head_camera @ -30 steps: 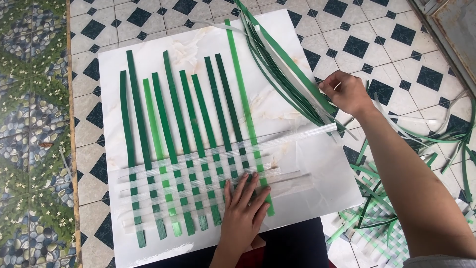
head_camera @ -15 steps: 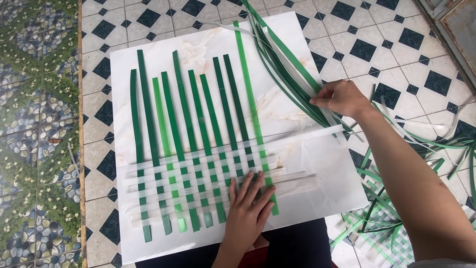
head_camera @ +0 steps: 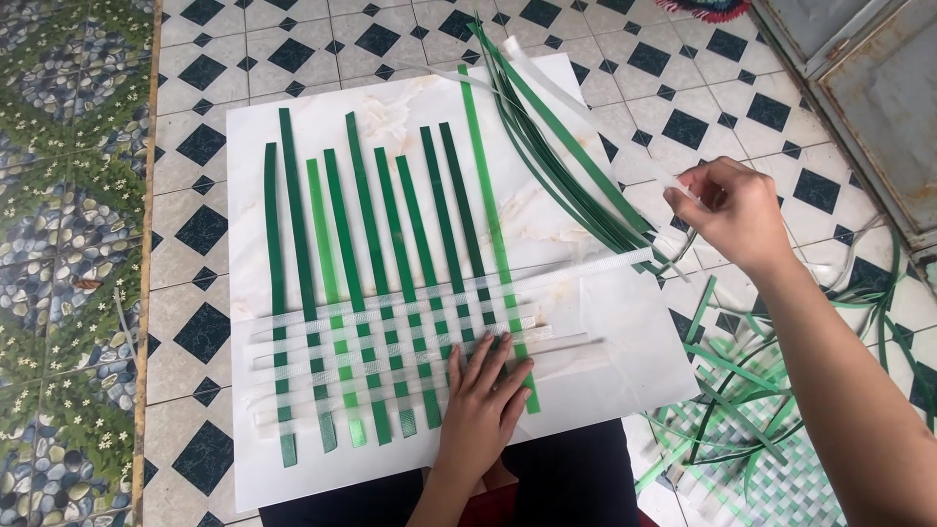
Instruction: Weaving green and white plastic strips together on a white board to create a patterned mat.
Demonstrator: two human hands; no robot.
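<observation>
The left hand (head_camera: 485, 398) lies flat, fingers spread, on the woven mat of green and translucent white plastic strips (head_camera: 390, 337) at six o'clock. The right hand (head_camera: 734, 210) — at three o'clock — pinches a translucent white strip (head_camera: 576, 96) beside a loose bundle of green strips (head_camera: 566, 166).

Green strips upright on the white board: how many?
9. They lie side by side across the white board, from the leftmost strip to the rightmost strip by the left hand. Loose bundled strips excluded.
</observation>
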